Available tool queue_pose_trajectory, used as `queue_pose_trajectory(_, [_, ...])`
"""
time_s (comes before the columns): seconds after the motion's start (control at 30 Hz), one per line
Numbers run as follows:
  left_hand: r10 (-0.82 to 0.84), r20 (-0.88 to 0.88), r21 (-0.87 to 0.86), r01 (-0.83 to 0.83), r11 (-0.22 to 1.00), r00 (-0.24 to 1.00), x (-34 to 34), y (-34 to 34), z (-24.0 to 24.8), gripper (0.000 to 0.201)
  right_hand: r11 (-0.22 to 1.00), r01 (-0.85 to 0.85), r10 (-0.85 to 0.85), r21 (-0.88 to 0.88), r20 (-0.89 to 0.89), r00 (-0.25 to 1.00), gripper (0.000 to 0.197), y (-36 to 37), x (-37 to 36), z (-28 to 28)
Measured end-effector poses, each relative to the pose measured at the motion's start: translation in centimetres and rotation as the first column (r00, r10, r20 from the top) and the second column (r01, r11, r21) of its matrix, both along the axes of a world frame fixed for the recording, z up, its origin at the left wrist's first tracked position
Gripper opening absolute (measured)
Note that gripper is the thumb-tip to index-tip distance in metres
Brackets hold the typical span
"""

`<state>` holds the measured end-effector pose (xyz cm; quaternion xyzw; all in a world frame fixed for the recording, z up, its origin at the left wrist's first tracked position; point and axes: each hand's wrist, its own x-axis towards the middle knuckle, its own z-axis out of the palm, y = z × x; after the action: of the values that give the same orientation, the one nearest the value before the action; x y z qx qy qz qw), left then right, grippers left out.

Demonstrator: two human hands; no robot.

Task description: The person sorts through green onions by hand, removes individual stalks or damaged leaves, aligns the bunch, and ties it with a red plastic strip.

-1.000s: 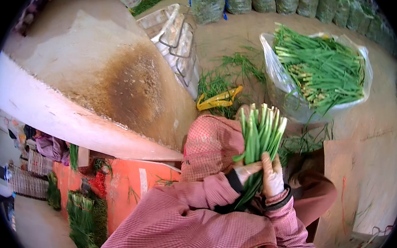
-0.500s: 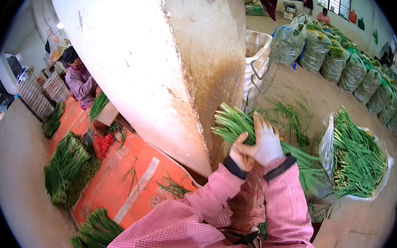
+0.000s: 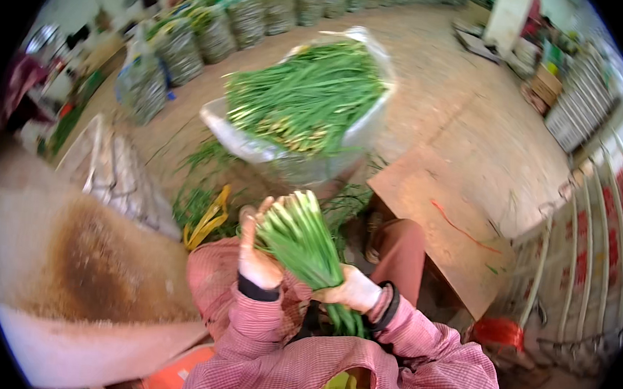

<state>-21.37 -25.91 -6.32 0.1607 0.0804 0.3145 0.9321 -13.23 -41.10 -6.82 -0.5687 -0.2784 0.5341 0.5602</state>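
Note:
A bunch of green chives (image 3: 302,230) slants in front of me, its pale stem ends pointing up and away. My right hand (image 3: 352,288) is closed round the lower, leafy part of the bunch. Upright beside the stems stands my left hand (image 3: 258,259), fingers stretched out and palm turned toward them, at or very near their left side. Beyond my hands, a large clear plastic bag (image 3: 219,119) stands open, heaped with loose chives (image 3: 308,93).
A wooden board (image 3: 439,225) with a red string (image 3: 461,223) lies to the right. Stained pale surface (image 3: 97,266) rises at left, near a white basket (image 3: 122,170). A yellow strip (image 3: 212,220) lies among scattered leaves. Several full bags (image 3: 244,20) line the back.
My view has swung right, bringing the chive bag to the middle. My right hand has moved down to the leafy part; my left hand is now beside the stem ends.

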Motion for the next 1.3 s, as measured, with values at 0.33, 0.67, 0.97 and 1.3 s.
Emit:
queue_pose_trajectory(0.33, [0.204, -0.433, 0.858, 0.332, 0.392, 0.878, 1.2, 8.7, -4.6, 0.045, 0.503, 0.835, -0.820, -0.222, 0.183, 0.542, 0.019, -17.0, 18.3, -7.7])
queue_pose_trajectory(0.67, [0.405, -0.517, 0.800, 0.594, -0.086, 0.754, 9.3, 10.6, 1.1, 0.051, 0.290, 0.886, -0.266, -0.362, 0.859, 0.437, 0.079, -17.6, 24.7, -20.1])
queue_pose_trajectory(0.97, [0.724, -0.061, 0.526, 0.638, -0.562, 0.687, 31.9, 15.1, 3.9, 0.071, 0.717, 0.553, -0.510, 0.425, 0.860, 0.000, 0.041, -2.5, 30.0, -5.4])
queue_pose_trajectory(1.3, [0.865, -0.375, 0.162, 0.942, -0.293, 0.333, 41.5, 21.3, 3.2, 0.095, 0.981, 0.153, -0.110, 0.120, 0.991, -0.074, 0.035, 21.8, 44.7, 3.3])
